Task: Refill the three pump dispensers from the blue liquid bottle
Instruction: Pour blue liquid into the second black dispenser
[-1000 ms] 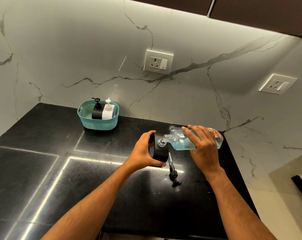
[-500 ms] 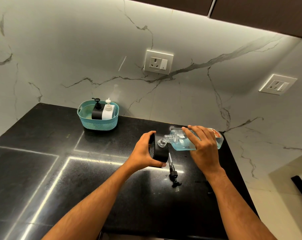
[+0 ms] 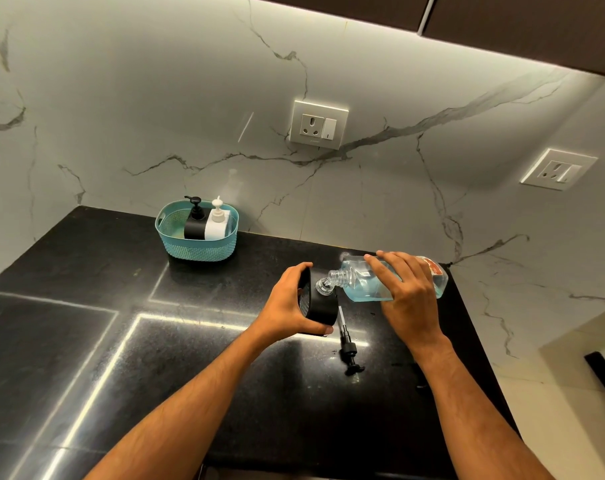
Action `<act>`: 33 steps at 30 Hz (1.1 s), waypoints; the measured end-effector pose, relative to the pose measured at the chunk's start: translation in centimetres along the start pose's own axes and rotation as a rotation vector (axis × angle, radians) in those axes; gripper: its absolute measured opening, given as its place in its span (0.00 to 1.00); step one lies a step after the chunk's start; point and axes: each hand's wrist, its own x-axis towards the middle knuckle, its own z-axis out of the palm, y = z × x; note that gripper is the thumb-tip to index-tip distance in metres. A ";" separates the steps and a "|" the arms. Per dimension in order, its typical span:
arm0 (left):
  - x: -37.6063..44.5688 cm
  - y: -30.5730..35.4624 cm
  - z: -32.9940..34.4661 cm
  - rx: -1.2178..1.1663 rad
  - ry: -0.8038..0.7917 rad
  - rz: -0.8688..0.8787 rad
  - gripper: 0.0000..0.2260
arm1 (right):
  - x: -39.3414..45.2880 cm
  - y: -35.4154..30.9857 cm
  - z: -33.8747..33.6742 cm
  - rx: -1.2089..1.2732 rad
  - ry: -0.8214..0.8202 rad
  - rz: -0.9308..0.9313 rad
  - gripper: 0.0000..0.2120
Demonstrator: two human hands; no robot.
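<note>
My left hand (image 3: 287, 306) grips a black dispenser body (image 3: 320, 304) standing on the black counter, its pump removed. My right hand (image 3: 406, 292) holds the clear bottle of blue liquid (image 3: 367, 282) tipped nearly flat, its open neck resting at the dispenser's top opening. The removed black pump with its tube (image 3: 348, 344) lies on the counter just in front of the dispenser. A black pump dispenser (image 3: 195, 221) and a white pump dispenser (image 3: 218, 223) stand upright in a teal basket (image 3: 200, 249) at the back left.
The black counter (image 3: 121, 341) ends at its right edge just beyond my right hand, with a pale floor below. A marble wall with two sockets (image 3: 318, 124) rises behind. Dark cabinets hang overhead.
</note>
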 end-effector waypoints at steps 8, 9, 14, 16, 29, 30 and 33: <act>0.1 -0.3 0.0 -0.005 0.004 -0.002 0.57 | 0.2 0.0 0.1 0.005 -0.008 0.005 0.37; 0.1 -0.3 0.0 -0.005 0.003 -0.001 0.57 | 0.2 0.0 0.1 0.004 -0.008 0.006 0.37; 0.2 -0.4 0.0 -0.007 0.004 -0.004 0.57 | 0.2 0.0 0.2 0.003 -0.013 0.006 0.36; 0.3 -0.4 0.0 -0.004 0.002 -0.003 0.57 | 0.2 0.0 0.2 0.004 -0.013 0.006 0.36; 0.5 -0.6 0.1 -0.002 -0.005 -0.012 0.57 | 0.4 0.1 0.1 -0.001 -0.011 -0.006 0.34; 0.5 -0.6 0.0 -0.002 -0.004 -0.012 0.57 | 0.4 0.1 0.1 0.000 -0.006 -0.008 0.34; 0.5 -0.5 0.0 0.001 0.002 -0.005 0.57 | 0.5 0.1 0.1 0.001 0.005 -0.020 0.31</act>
